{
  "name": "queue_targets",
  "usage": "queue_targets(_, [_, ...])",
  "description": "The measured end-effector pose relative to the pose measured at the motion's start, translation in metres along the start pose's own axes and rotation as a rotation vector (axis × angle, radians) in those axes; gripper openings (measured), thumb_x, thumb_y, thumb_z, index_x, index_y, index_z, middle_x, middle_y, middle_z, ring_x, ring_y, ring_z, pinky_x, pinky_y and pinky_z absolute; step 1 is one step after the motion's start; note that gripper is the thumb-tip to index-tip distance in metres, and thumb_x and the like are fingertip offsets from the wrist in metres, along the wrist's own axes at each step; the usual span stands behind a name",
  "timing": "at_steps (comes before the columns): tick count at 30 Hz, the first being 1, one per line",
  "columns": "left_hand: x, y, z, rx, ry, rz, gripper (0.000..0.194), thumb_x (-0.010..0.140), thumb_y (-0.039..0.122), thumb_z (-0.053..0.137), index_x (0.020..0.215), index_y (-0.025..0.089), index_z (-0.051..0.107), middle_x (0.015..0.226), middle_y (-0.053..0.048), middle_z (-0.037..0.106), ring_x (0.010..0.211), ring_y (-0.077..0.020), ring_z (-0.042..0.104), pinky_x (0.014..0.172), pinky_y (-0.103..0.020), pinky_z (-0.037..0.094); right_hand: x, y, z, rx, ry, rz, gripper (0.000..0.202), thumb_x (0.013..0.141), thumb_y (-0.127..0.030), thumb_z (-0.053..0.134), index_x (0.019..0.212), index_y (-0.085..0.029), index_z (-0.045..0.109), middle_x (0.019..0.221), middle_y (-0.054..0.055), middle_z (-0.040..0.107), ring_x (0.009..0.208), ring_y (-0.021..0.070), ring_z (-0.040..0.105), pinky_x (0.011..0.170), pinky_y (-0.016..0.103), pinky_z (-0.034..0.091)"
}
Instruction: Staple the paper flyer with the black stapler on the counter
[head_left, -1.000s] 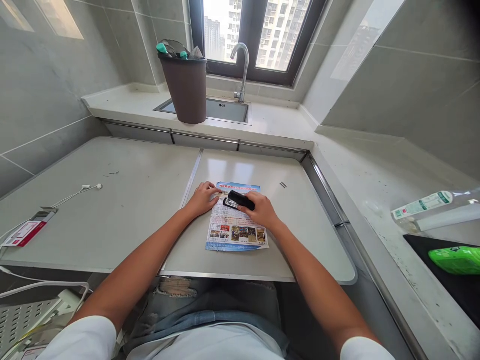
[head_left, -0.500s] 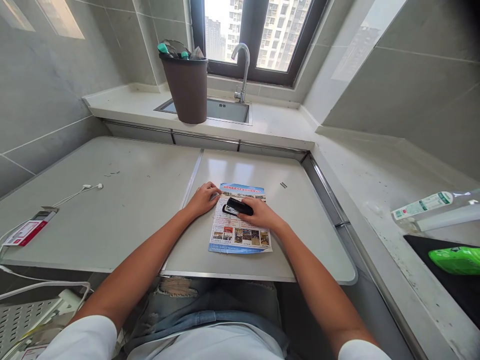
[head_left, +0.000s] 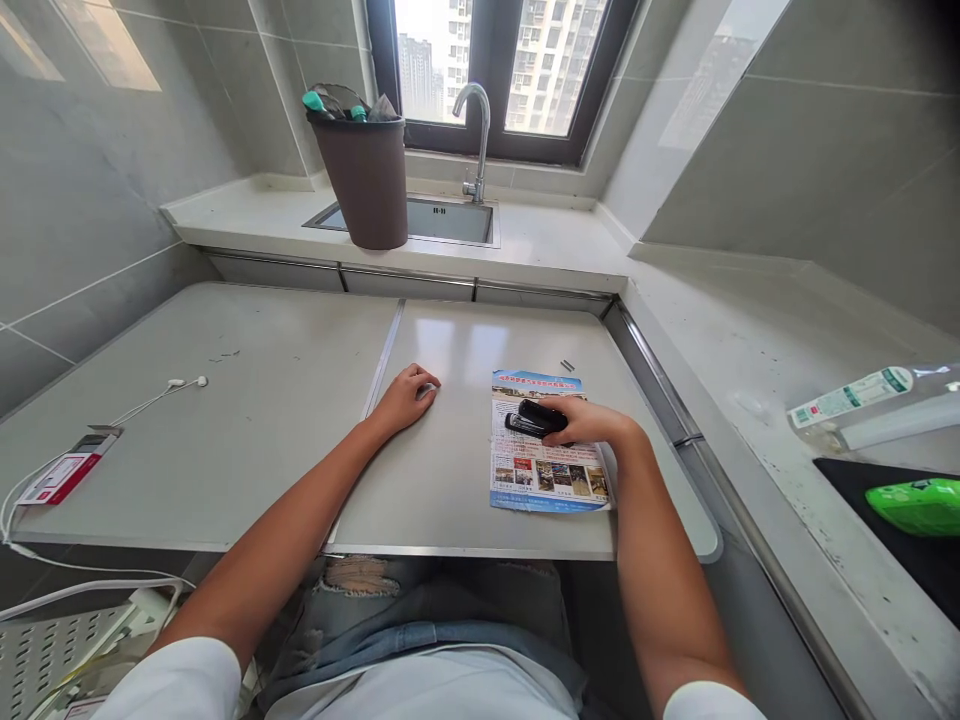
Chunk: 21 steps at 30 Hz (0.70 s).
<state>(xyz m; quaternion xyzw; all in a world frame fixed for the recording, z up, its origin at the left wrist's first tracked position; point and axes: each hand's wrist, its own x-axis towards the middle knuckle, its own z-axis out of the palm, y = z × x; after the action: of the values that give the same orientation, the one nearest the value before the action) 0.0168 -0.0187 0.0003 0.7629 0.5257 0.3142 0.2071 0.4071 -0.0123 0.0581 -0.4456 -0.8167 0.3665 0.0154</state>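
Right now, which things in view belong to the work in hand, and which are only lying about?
Seem to belong:
black stapler, in the right hand's grip
printed sheet, beneath the stapler

Seem only lying about:
white earphones
red-and-white box
clear bottle
bright green item
brown bin

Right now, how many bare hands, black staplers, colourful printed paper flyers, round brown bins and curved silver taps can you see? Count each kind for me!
Bare hands: 2 (left hand, right hand)
Black stapler: 1
Colourful printed paper flyer: 1
Round brown bin: 1
Curved silver tap: 1
Total: 6
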Motion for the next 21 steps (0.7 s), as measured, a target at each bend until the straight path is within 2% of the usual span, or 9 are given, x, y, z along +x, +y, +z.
queue_targets(6, [0.000, -0.001, 0.001, 0.004, -0.005, 0.001, 0.021, 0.094, 0.024, 0.060, 0.106, 0.024, 0.077, 0.110, -0.006, 0.060, 0.091, -0.0197, 0.065, 0.090, -0.038, 0.056, -0.024, 0.034, -0.018, 0.101, 0.035, 0.025, 0.065, 0.063, -0.042, 0.093, 0.123, -0.025, 0.074, 0.120, 0.008, 0.076, 0.107, 0.0309, 0.070, 0.092, 0.039, 0.057])
queue_targets(8, [0.000, -0.001, 0.001, 0.011, -0.002, 0.001, 0.021, 0.094, 0.024, 0.060, 0.106, 0.024, 0.077, 0.110, -0.006, 0.061, 0.092, -0.0203, 0.065, 0.091, -0.039, 0.056, -0.029, 0.049, -0.024, 0.178, 0.072, -0.010, 0.061, 0.069, -0.055, 0.088, 0.119, -0.023, 0.074, 0.114, 0.010, 0.075, 0.104, 0.0306, 0.070, 0.091, 0.040, 0.058])
queue_targets(10, [0.000, -0.001, 0.001, 0.021, 0.001, 0.001, 0.021, 0.094, 0.024, 0.059, 0.105, 0.024, 0.077, 0.110, -0.007, 0.061, 0.092, -0.0205, 0.065, 0.091, -0.039, 0.056, -0.028, 0.065, -0.027, 0.255, 0.263, -0.026, 0.055, 0.086, -0.067, 0.067, 0.115, -0.021, 0.073, 0.109, 0.012, 0.074, 0.100, 0.0291, 0.070, 0.089, 0.042, 0.059])
queue_targets(11, [0.000, -0.001, 0.001, 0.023, 0.002, 0.001, 0.021, 0.094, 0.024, 0.059, 0.105, 0.024, 0.077, 0.110, -0.007, 0.061, 0.092, -0.0203, 0.064, 0.090, -0.039, 0.056, -0.024, 0.073, -0.027, 0.259, 0.460, -0.002, 0.056, 0.093, -0.069, 0.057, 0.114, -0.019, 0.072, 0.109, 0.014, 0.074, 0.101, 0.0291, 0.070, 0.090, 0.044, 0.059])
queue_targets(12, [0.000, -0.002, 0.002, 0.023, 0.003, 0.002, 0.021, 0.094, 0.024, 0.059, 0.105, 0.024, 0.077, 0.110, -0.007, 0.060, 0.091, -0.0201, 0.064, 0.090, -0.039, 0.056, -0.018, 0.080, -0.025, 0.213, 0.661, 0.038, 0.056, 0.095, -0.069, 0.054, 0.113, -0.019, 0.072, 0.113, 0.016, 0.073, 0.103, 0.0298, 0.070, 0.093, 0.046, 0.058])
queue_targets(13, [0.000, -0.002, 0.001, 0.021, 0.001, 0.004, 0.021, 0.094, 0.024, 0.059, 0.105, 0.023, 0.077, 0.110, -0.007, 0.060, 0.090, -0.0198, 0.064, 0.089, -0.038, 0.055, -0.011, 0.086, -0.022, 0.133, 0.791, 0.061, 0.054, 0.094, -0.067, 0.057, 0.114, -0.019, 0.072, 0.121, 0.017, 0.071, 0.111, 0.0313, 0.069, 0.098, 0.049, 0.057])
queue_targets(14, [0.000, -0.002, 0.001, 0.017, -0.001, 0.007, 0.021, 0.094, 0.024, 0.059, 0.105, 0.023, 0.077, 0.110, -0.007, 0.060, 0.089, -0.0196, 0.064, 0.088, -0.038, 0.055, -0.003, 0.092, -0.018, 0.052, 0.839, 0.042, 0.053, 0.094, -0.065, 0.058, 0.117, -0.020, 0.072, 0.132, 0.018, 0.068, 0.121, 0.0328, 0.065, 0.106, 0.052, 0.053])
queue_targets(17, [0.000, -0.002, 0.001, -0.002, -0.004, 0.003, 0.021, 0.094, 0.024, 0.059, 0.106, 0.023, 0.077, 0.111, -0.007, 0.060, 0.089, -0.0194, 0.064, 0.089, -0.038, 0.054, 0.020, 0.104, -0.003, -0.105, 0.721, -0.038, 0.055, 0.099, -0.060, 0.055, 0.137, -0.023, 0.067, 0.159, 0.015, 0.052, 0.148, 0.0324, 0.048, 0.124, 0.053, 0.038])
queue_targets(21, [0.000, -0.003, 0.001, -0.024, -0.002, -0.009, 0.021, 0.094, 0.025, 0.060, 0.106, 0.023, 0.077, 0.112, -0.007, 0.059, 0.091, -0.0199, 0.064, 0.089, -0.038, 0.054, 0.037, 0.112, 0.009, -0.278, 0.560, 0.060, 0.058, 0.105, -0.055, 0.043, 0.153, -0.026, 0.056, 0.170, 0.010, 0.040, 0.158, 0.0335, 0.035, 0.129, 0.062, 0.026])
